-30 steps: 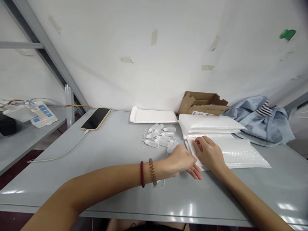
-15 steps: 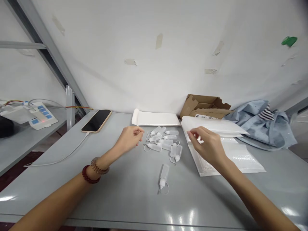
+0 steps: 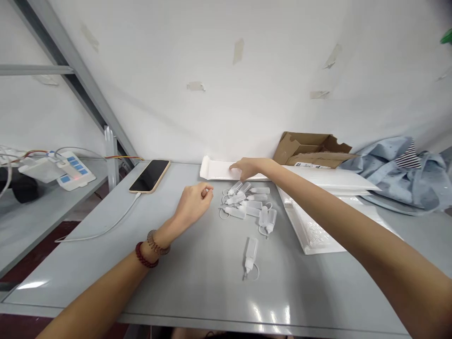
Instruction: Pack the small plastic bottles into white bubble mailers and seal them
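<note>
My right hand reaches across to the back of the grey table and rests its fingers on a white padded envelope lying by the wall. My left hand hovers loosely curled just left of a cluster of several small clear dropper bottles, with something small and pale at its fingertips. One bottle lies alone nearer to me. A stack of white bubble mailers lies to the right under my right forearm.
A phone on a charging cable lies at the back left. A torn cardboard box and a blue cloth sit at the back right. A power strip rests on a side shelf to the left.
My right hand left the bubble mailers and reached back left to the envelope by the wall. My left hand drew back from the mailers to beside the bottles and stayed there.
</note>
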### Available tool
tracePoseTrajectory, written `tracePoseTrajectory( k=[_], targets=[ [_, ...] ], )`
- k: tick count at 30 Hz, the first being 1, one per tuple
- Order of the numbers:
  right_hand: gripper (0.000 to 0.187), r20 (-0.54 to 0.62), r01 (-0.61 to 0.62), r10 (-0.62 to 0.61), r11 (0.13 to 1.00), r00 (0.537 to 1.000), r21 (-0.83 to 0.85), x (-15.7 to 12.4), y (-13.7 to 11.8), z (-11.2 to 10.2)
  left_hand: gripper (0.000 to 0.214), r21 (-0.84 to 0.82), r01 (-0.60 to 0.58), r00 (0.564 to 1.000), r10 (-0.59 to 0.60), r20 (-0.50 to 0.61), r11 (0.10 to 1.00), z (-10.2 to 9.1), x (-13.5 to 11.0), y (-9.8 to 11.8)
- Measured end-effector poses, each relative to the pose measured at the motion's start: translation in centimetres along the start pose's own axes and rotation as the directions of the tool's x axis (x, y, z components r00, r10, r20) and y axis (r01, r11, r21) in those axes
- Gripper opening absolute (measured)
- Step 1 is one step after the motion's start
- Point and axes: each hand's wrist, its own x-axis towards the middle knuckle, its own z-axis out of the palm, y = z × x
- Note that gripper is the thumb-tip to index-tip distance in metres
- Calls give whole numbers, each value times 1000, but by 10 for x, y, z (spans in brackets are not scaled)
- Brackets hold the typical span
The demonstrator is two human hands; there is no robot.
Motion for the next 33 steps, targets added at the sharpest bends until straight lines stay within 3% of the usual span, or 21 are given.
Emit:
tracePoseTrajectory(
  k=[16,23,26,29,31,33],
  targets=[
    [35,-124,-32,0,966,992,-255,-2,-12,23,23,-36,-5,999,3,-54,999,6,0,-3],
    [35,-210,-28,-42,946,977,-321,-8,-10,20,20,-159,51,998,-57,-35,986,4,-2,2],
    [33,-273,-38,-62,937,960,-346,-16,-11,12,33,-258,127,991,-134,-12,958,0,0,5],
    [28,-354,-54,-89,925,931,-375,-33,-19,4,53,-477,272,954,-299,20,836,-9,5,9],
    [19,-421,-72,-111,916,900,-395,-50,-29,1,56,-686,337,918,-386,88,645,-16,9,10],
    [25,-494,-97,-134,905,859,-414,-71,-40,1,48,-827,314,911,-395,123,466,-22,12,11]
  ],
)
